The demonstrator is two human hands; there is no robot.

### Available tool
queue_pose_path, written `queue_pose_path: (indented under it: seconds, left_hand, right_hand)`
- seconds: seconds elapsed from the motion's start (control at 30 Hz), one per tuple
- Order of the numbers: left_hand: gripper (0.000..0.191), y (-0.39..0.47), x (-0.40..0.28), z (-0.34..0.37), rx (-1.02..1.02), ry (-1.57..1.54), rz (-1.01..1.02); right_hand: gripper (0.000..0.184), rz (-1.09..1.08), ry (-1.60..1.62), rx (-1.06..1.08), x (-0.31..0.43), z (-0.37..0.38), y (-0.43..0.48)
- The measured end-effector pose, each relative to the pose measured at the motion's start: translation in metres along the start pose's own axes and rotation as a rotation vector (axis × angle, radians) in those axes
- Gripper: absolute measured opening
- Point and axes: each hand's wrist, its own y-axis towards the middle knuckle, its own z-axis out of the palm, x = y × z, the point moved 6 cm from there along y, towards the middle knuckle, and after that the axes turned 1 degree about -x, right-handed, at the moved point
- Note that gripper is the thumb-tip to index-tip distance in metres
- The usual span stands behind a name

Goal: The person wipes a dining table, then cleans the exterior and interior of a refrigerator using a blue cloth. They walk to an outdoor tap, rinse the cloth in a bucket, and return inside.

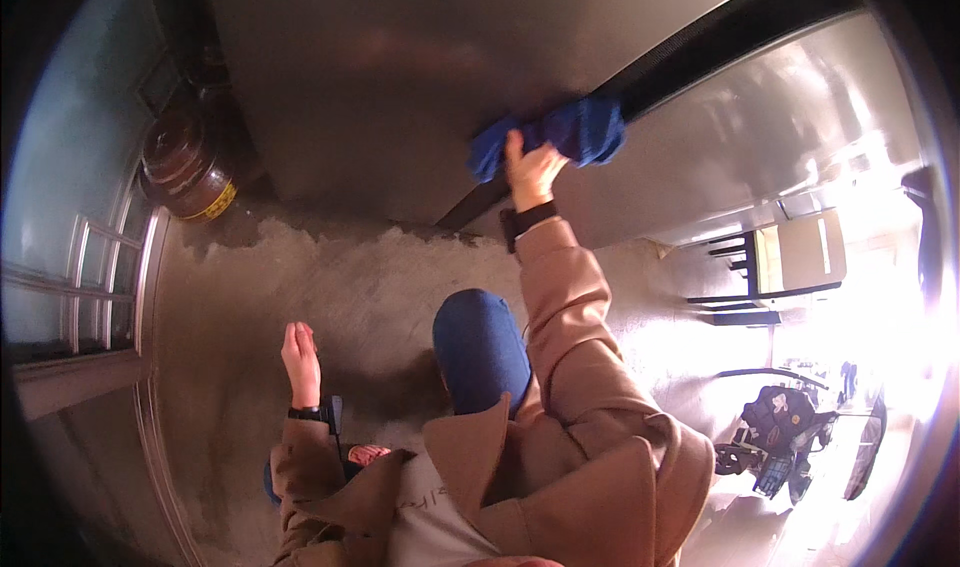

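My right hand (534,171) grips a crumpled blue cloth (585,131). It presses the cloth against a large metallic appliance, over the dark strip (694,56) between two smooth panels. One panel is the dim grey one (360,116) to the left of the strip; the other is a brighter silver panel (780,109) on the right. Away from the appliance, my left hand (301,364) is held up above the floor with its fingers close together. Its palm is partly turned away, so whether it is open or closed is unclear.
Beneath me is a stained concrete floor (352,274). A brown glazed jar (187,169) with a yellow label stands at the left, near a paned door (90,282). On the right are a chair (795,255) and a dark scooter-like vehicle (784,432) in strong glare. My bent knee (480,349) is close below the appliance.
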Motion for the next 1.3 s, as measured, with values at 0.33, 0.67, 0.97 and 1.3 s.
queue_pose_path:
  seconds: [0.33,0.67,0.97,1.3]
  left_hand:
    - [0.027,-0.028,-0.028,0.028,0.089,0.002,-0.019]
    - [0.026,-0.040,-0.020,0.028,0.097,0.011,-0.110]
    - [0.028,-0.023,-0.031,0.026,0.048,-0.030,0.011]
    - [0.026,-0.001,-0.036,0.017,-0.036,-0.064,0.068]
  right_hand:
    - [0.052,0.234,0.327,0.140,0.030,0.077,-0.189]
    - [0.045,0.995,0.394,0.115,0.094,0.108,-0.272]
    - [0.022,0.533,1.415,0.508,0.150,0.003,-0.066]
    - [0.034,-1.000,0.125,-0.353,0.192,-0.018,0.063]
